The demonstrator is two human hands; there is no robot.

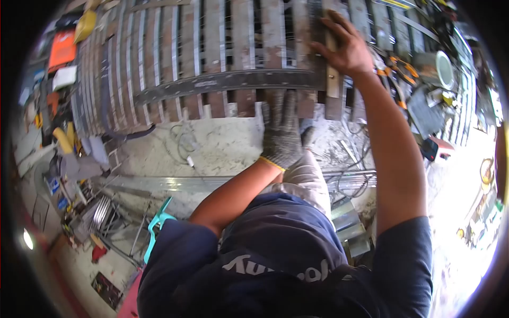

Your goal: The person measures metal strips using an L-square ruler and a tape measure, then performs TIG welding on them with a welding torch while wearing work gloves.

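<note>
A black carpenter's square (233, 80) lies on the slatted metal bench (244, 32), its long blade running left to right and its other arm pointing away from me. Along that arm lies a narrow tan-coloured bar (332, 82). My right hand (348, 50), bare, rests over the bar and the arm of the square with thumb and fingers spread. My left hand (282, 132) wears a dark knitted glove with a yellow cuff. Its fingers stretch forward to the near edge of the blade, and the fingertips are partly hidden there.
Orange-handled tools (404, 71) and a round metal tube (442, 70) lie on the right of the bench. A cable (183, 140) and long metal lengths (159, 183) are on the floor before me. A turquoise object (156, 228) stands at lower left.
</note>
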